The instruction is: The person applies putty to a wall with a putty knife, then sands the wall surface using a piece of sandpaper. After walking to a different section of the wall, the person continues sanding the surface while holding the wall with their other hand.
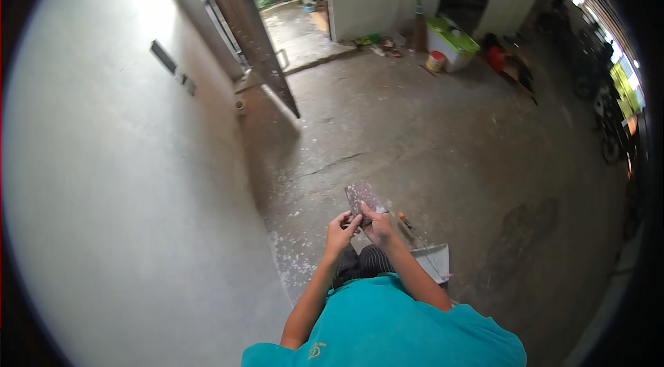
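A small brownish, speckled sheet [362, 195], like a piece of sandpaper, is held up in front of me by both hands. My left hand [340, 231] pinches its lower left edge. My right hand [377, 225] grips its lower right part, fingers curled over it. Both forearms reach forward over my teal shirt. Below my hands lie a grey metal trowel-like tray [433, 259] and a thin tool with an orange tip [404, 220] on the concrete floor.
A smooth plastered wall [124, 180] fills the left side. An open metal door [250, 28] stands ahead, leading outside. A white and green box [451, 42] and a small bucket [436, 61] sit at the far wall. Motorbikes [609, 125] are parked at right.
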The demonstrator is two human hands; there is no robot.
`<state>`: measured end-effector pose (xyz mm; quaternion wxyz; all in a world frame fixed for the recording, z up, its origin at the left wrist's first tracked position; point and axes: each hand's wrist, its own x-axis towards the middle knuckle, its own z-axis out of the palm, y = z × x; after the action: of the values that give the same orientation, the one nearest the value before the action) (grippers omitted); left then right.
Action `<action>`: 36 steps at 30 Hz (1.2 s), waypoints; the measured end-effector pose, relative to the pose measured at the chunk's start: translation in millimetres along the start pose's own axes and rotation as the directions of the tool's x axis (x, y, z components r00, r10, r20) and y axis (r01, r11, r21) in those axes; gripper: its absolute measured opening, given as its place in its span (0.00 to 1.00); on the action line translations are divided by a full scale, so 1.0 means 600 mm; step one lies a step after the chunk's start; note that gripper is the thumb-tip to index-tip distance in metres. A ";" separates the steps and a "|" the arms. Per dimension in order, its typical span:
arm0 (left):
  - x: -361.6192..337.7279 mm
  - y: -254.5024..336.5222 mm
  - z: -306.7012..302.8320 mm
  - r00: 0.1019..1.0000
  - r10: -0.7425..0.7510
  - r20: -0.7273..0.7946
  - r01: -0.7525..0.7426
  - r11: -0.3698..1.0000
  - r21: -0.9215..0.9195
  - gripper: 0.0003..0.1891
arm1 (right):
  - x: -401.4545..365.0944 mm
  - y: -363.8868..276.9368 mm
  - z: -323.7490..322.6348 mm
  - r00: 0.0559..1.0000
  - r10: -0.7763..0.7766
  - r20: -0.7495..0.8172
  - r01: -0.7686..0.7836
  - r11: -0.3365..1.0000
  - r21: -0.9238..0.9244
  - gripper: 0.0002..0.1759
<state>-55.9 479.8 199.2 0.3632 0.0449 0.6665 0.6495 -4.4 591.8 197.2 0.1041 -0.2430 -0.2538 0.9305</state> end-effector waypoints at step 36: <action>0.431 0.268 -0.501 0.745 -0.109 -0.659 -0.008 0.985 -0.171 0.16 | 0.678 0.199 0.495 0.877 0.453 0.160 -0.402 0.874 -0.274 0.19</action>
<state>-474.7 391.2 201.4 0.1217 -0.2373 0.6976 0.6650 -512.4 494.3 196.0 -0.1631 -0.1996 -0.3104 0.9150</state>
